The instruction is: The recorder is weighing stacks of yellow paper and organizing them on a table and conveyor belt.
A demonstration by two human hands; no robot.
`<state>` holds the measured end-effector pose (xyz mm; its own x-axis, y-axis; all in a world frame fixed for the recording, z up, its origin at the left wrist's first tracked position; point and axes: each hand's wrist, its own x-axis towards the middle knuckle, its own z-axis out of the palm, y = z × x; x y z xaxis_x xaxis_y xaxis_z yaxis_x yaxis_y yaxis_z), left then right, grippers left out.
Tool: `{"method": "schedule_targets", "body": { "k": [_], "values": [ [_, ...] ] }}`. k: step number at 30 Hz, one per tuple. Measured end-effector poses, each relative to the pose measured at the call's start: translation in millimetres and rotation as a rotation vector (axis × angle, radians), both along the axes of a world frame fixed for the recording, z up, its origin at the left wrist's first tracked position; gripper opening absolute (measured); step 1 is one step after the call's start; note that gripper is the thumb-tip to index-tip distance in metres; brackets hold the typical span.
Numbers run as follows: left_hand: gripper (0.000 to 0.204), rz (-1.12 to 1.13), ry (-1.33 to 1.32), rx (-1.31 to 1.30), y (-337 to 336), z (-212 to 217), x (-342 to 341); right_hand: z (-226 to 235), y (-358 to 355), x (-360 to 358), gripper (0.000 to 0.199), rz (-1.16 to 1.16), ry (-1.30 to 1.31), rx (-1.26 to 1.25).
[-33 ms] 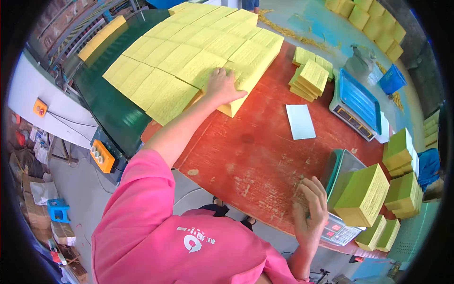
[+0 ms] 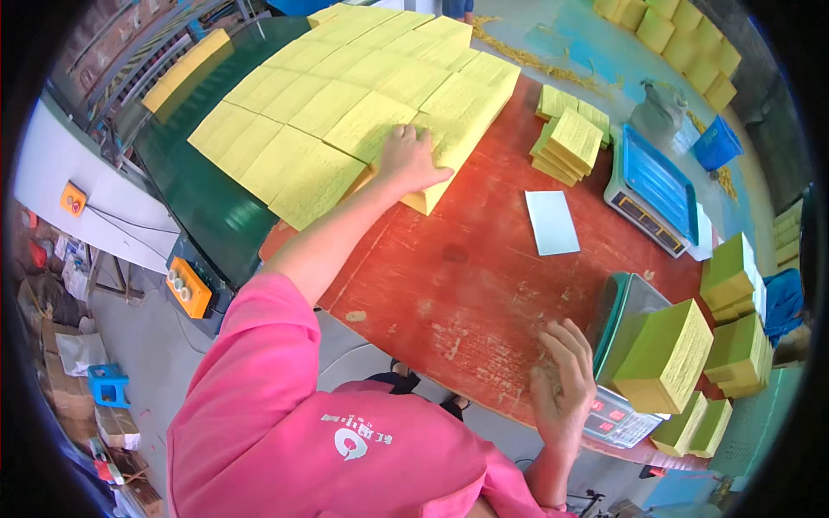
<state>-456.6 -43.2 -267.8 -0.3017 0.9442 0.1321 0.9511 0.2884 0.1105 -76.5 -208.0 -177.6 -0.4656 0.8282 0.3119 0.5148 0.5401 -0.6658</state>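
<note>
My left hand (image 2: 409, 162) reaches to the near right corner of a wide array of yellow paper stacks (image 2: 332, 99). Its curved fingers lie over the top of one stack (image 2: 423, 200), thumb out to the right; its palm side is hidden. Beside the scale, my right hand (image 2: 566, 384) hovers over the table with half-curled fingers apart and nothing in them. A yellow paper block (image 2: 669, 358) stands on the digital scale (image 2: 617, 416), whose red display is lit.
The red table (image 2: 432, 293) bears a white sheet (image 2: 553, 223), small yellow bundles (image 2: 570, 142) and a blue-trayed scale (image 2: 661, 186). More yellow blocks (image 2: 738, 350) stand at the right. A green conveyor belt (image 2: 194, 173) and an orange button box (image 2: 188, 285) are on the left.
My right hand has shifted very slightly to the left. My left hand stays on the same stack.
</note>
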Motion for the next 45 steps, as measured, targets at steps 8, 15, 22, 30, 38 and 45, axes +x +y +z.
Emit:
{"method": "schedule_targets", "body": {
  "k": [8,15,22,30,38,45],
  "values": [
    [0.087,-0.037,0.142,0.052,1.0,-13.0,-2.7,-6.2,24.0,-80.0,0.041,0.174,0.023,-0.01],
    [0.087,-0.027,-0.075,-0.094,-8.4,5.0,-4.0,-18.5,19.7,-104.5,0.04,0.225,0.046,-0.07],
    [0.082,-0.346,-0.093,0.285,-53.1,-18.3,32.4,-13.6,32.1,-113.6,0.04,0.219,0.038,-0.034],
    [0.068,-1.253,-0.337,0.1,-176.5,17.9,91.4,-35.0,66.7,-88.6,0.042,0.189,-0.09,-0.005],
    [0.053,0.004,-1.057,0.279,-291.4,-9.4,78.6,-71.2,45.8,-53.1,0.047,0.362,-0.191,-0.388],
    [0.076,0.725,-2.255,0.111,-348.6,-90.6,162.7,-82.0,20.4,-39.1,0.048,0.443,-0.148,-0.416]
  ]
}}
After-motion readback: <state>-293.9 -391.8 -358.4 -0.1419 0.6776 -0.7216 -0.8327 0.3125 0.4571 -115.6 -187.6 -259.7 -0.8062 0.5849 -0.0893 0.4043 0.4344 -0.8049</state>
